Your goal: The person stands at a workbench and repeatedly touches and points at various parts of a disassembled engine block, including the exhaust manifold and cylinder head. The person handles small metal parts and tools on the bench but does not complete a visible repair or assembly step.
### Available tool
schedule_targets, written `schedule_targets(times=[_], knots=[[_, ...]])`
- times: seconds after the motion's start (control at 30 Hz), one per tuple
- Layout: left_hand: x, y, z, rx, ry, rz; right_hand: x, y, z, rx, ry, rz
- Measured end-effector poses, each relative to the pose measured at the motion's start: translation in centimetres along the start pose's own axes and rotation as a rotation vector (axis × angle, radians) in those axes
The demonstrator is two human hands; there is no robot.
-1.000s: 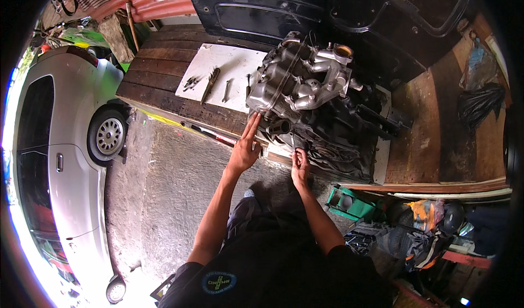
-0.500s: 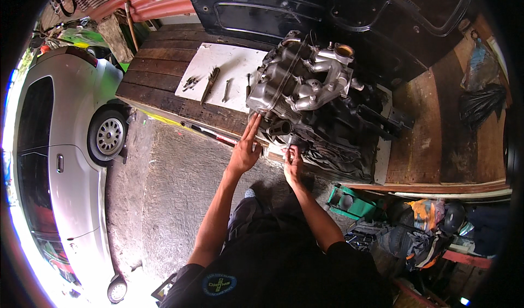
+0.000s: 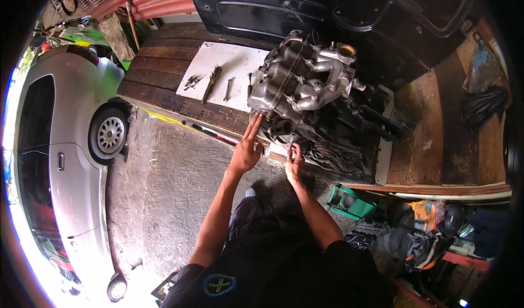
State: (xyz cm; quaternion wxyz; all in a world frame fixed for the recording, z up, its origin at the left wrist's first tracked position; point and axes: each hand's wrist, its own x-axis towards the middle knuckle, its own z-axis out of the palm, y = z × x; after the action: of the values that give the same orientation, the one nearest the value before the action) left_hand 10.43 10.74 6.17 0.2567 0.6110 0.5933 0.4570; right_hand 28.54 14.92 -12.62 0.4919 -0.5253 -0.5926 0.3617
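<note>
A grey metal engine point(image 3: 297, 87) with a silver intake manifold point(image 3: 327, 90) stands on the bench. My left hand point(image 3: 246, 152) rests at its near left corner, two fingers stretched out against or close to the metal, the others curled. Closed in a pinch, my right hand point(image 3: 295, 165) holds a slim silver metal piece point(image 3: 292, 140) just below a dark round tube opening point(image 3: 281, 128); its kind is too small to tell. Left of the engine, a white board point(image 3: 218, 62) bears a brush point(image 3: 212, 83), a wrench point(image 3: 227, 90), a dark slim tool point(image 3: 250, 82) and several small dark parts point(image 3: 191, 81).
Dark cloth point(image 3: 344, 163) lies under the engine on the wooden bench point(image 3: 147, 70). Black panels point(image 3: 262, 13) lean behind it. A silver car point(image 3: 71, 139) is parked at left. A green container point(image 3: 352, 201) and piled gear point(image 3: 426, 226) sit at lower right.
My right fingers have shifted slightly at the silver piece, which now tilts a little differently. My left hand keeps its place at the engine's corner. The whole view has moved a little.
</note>
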Motion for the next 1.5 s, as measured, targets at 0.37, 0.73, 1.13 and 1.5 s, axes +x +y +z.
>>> schedule_targets(times=[0.37, 0.73, 1.13, 1.5], knots=[[0.1, 0.1, -0.1, -0.026, -0.022, -0.018, -0.6, -1.8, -1.6, -0.065, -0.025, 0.082], [-0.3, -0.4, 0.0, -0.048, -0.029, -0.013, 4.1, -13.6, -11.7, -0.724, -0.054, -0.430], [0.2, -0.4, 0.2, -0.045, -0.042, 0.007, 9.2, -27.0, -2.1, -1.369, -0.716, -0.532], [-0.4, -1.4, 0.3, -0.054, -0.019, 0.025, 5.1, -19.4, -8.7, -0.733, -0.450, -0.348]])
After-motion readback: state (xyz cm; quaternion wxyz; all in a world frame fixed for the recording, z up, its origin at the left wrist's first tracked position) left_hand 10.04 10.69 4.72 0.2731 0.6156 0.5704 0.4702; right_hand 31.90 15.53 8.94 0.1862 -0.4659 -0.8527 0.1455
